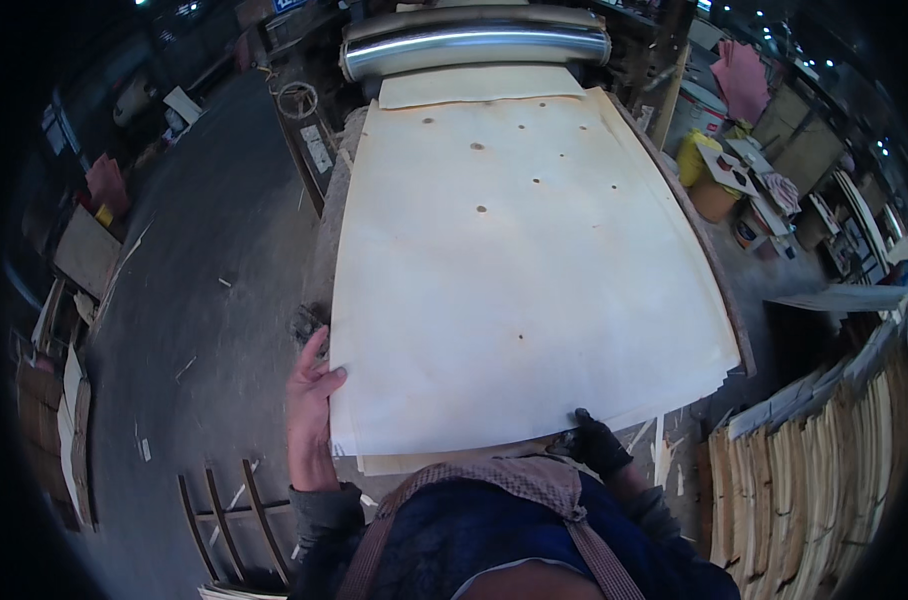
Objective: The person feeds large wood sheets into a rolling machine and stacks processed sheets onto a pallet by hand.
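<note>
A large pale veneer sheet [444, 270] with several dark knots lies flat on top of other sheets in front of me. My left hand [312, 395], bare, is at the left edge near the front corner. Its thumb touches the edge, while the fingers stretch along the side, apart from the thumb. At the near edge, right of the middle, my right hand [596, 446] wears a dark glove. Its thumb rests over the sheet and its other fingers curl below the edge, partly hidden.
Beyond the sheets is a machine with a shiny metal roller [474, 45] and a shorter pale sheet [479, 87] before it. Stacked veneer [804, 470] stands at the right. A dark slatted frame [236, 520] lies at lower left. Buckets and boards crowd the far right.
</note>
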### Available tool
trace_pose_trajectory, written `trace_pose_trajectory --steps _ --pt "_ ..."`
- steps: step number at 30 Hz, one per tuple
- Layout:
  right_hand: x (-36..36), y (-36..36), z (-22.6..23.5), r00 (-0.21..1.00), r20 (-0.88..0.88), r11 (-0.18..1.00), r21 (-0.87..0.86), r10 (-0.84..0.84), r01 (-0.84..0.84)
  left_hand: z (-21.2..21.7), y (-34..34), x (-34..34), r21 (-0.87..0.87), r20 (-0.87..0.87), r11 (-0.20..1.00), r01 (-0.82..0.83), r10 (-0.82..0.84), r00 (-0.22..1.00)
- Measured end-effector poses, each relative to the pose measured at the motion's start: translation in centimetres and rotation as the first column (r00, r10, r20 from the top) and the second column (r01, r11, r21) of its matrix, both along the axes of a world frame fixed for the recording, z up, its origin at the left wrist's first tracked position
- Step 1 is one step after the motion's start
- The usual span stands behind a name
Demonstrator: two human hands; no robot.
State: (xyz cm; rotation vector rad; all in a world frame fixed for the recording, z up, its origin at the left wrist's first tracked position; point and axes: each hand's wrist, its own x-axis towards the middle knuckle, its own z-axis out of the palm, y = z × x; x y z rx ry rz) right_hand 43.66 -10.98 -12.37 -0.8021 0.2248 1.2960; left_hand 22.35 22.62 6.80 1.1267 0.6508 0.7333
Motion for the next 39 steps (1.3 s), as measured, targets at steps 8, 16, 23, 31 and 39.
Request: trace_pose_trajectory --steps 8,16,23,31,39 --pt "4.0 6.6 2.3 0.982 0.189 0.992 -0.12 -0.009 0.032 -12.6 7.1 -0.3 0.12 -0.184 0.99 -0.076 0.097 0.978" --pt "4.8 5.4 3.5 0.934 0.325 0.944 -0.33 0.148 -0.035 -22.7 5.1 -0.4 0.157 -0.428 0.982 -0.104 0.162 0.889" --pt "1.1 2.0 1.6 0.937 0.186 0.865 -0.469 0.295 -0.179 -22.6 2.8 -4.9 0.402 -0.601 0.915 0.028 0.24 0.762" --pt "6.3 -1.0 1.5 0.726 0.529 0.877 -0.425 0.44 -0.222 -19.7 1.7 1.6 0.759 -0.622 0.601 0.252 0.555 0.552" --pt "12.6 5.3 3.3 -0.268 0.915 0.939 -0.236 0.302 0.251 -22.4 0.8 8.1 0.785 -0.618 0.523 0.333 0.621 0.482"
